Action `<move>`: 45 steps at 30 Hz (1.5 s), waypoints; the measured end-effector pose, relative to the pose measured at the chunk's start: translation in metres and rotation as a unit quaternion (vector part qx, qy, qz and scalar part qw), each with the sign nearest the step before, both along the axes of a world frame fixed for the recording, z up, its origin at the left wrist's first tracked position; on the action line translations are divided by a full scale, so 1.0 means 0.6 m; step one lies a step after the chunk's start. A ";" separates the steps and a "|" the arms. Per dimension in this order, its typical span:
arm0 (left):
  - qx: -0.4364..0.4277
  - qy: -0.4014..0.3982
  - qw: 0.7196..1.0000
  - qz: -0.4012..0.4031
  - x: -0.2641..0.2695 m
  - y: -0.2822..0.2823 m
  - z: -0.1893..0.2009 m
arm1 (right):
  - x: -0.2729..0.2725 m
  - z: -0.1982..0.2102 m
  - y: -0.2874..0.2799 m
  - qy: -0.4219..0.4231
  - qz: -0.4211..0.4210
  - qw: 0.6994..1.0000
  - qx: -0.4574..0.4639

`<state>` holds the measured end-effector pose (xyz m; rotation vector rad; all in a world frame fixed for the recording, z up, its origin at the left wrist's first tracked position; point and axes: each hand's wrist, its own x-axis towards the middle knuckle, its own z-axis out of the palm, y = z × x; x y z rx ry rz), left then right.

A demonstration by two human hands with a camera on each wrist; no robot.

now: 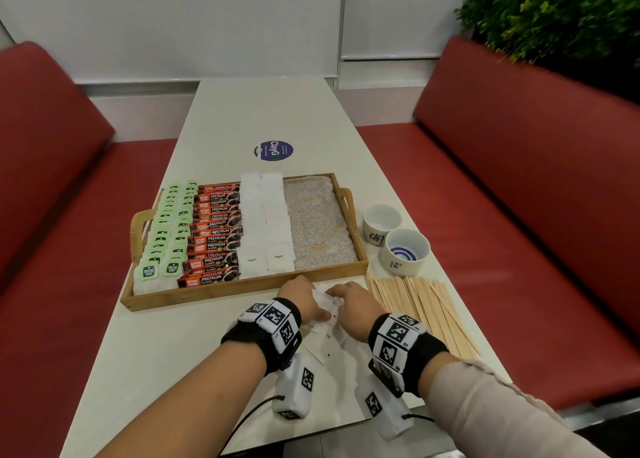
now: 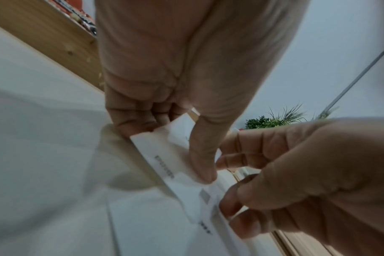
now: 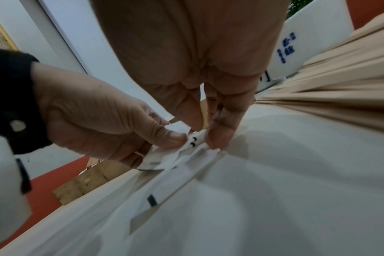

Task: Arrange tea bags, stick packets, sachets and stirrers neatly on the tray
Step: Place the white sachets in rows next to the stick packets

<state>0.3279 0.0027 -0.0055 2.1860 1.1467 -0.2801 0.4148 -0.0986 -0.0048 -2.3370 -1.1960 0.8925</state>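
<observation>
A small bunch of white sachets (image 1: 327, 305) lies on the table just in front of the wooden tray (image 1: 242, 289). My left hand (image 1: 301, 298) pinches the bunch between thumb and curled fingers (image 2: 138, 124). My right hand (image 1: 353, 302) grips the bunch's other end with its fingertips (image 3: 217, 138). More loose sachets (image 1: 325, 347) lie flat between my wrists. On the tray, from left to right, are rows of green-tagged tea bags (image 1: 166, 229), red and black stick packets (image 1: 214, 232) and white sugar sachets (image 1: 266, 222). Its patterned right part (image 1: 318, 222) is bare. Wooden stirrers (image 1: 422, 308) lie on the table right of my right hand.
Two white cups with blue marks (image 1: 381, 224) (image 1: 407, 253) stand right of the tray, behind the stirrers. A round purple sticker (image 1: 273, 150) sits on the table beyond the tray. Red benches flank the narrow white table (image 1: 156, 336).
</observation>
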 end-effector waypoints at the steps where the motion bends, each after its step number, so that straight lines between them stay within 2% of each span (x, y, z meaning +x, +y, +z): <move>1: -0.003 -0.002 1.000 0.005 0.001 0.000 0.000 | 0.000 0.000 0.000 0.002 -0.005 1.000 0.002; 8: 0.002 -0.004 1.000 0.012 0.002 -0.001 0.000 | 0.000 -0.006 -0.007 0.034 -0.025 0.999 0.020; 17: -0.047 -0.039 0.997 0.048 -0.009 0.002 -0.003 | -0.002 -0.005 -0.005 0.070 -0.040 0.996 0.046; 23: -0.064 -0.088 0.990 0.090 -0.021 0.016 -0.005 | -0.009 -0.004 -0.004 0.045 -0.069 0.995 0.056; 26: -0.063 -0.114 0.985 0.113 -0.029 0.016 -0.010 | -0.021 -0.003 -0.007 0.016 -0.072 0.997 0.018; 30: -0.066 -0.155 0.977 0.134 -0.036 0.013 -0.011 | -0.040 -0.003 -0.003 -0.017 -0.028 0.999 -0.043; 34: -0.080 -0.173 0.971 0.143 -0.039 0.011 -0.007 | -0.043 0.004 0.000 -0.032 0.004 0.997 -0.067; 45: -0.126 -0.215 0.956 0.152 -0.043 0.013 0.006 | -0.025 0.012 0.005 -0.042 -0.003 0.993 -0.113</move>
